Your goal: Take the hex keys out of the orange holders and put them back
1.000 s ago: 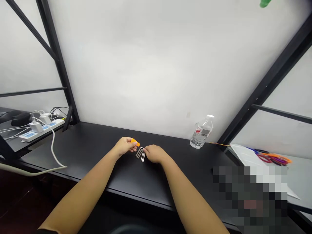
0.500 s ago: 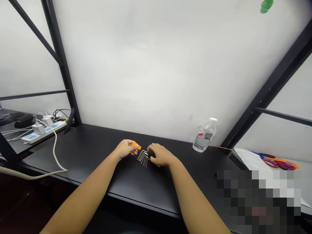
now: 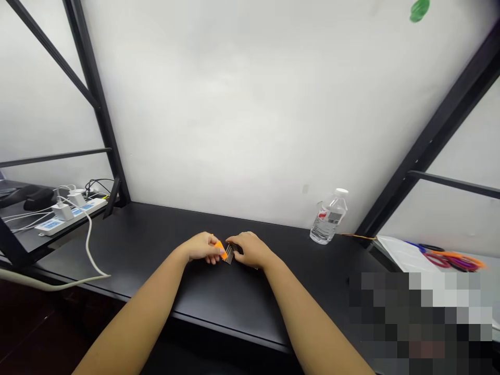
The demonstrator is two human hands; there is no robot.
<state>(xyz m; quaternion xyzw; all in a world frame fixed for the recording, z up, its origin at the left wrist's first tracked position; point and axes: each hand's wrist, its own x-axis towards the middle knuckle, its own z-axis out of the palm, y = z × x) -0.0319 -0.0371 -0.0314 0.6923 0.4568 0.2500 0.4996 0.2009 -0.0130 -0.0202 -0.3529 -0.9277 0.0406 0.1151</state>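
Several metal hex keys [image 3: 229, 253] lie close together on the black table between my hands. My left hand [image 3: 201, 247] is closed in a pinch on a small orange plastic holder [image 3: 221, 250], which is tilted and right beside the left side of the keys. From the other side, my right hand [image 3: 250, 249] curls its fingers and thumb round the bent ends of the keys. Its palm side and part of the keys are hidden. Whether the holder touches the keys I cannot tell.
A water bottle [image 3: 328, 216] stands at the back right against the white wall. To the left, a power strip [image 3: 72, 214] carries plugs, and a white cable [image 3: 89, 245] droops over the table's edge. Coloured cables [image 3: 453, 259] lie at the right by a blurred-out patch.
My left hand has brought the orange holder down and right, up to the keys. My right hand has shifted slightly left, and the fanned keys now sit closer together.
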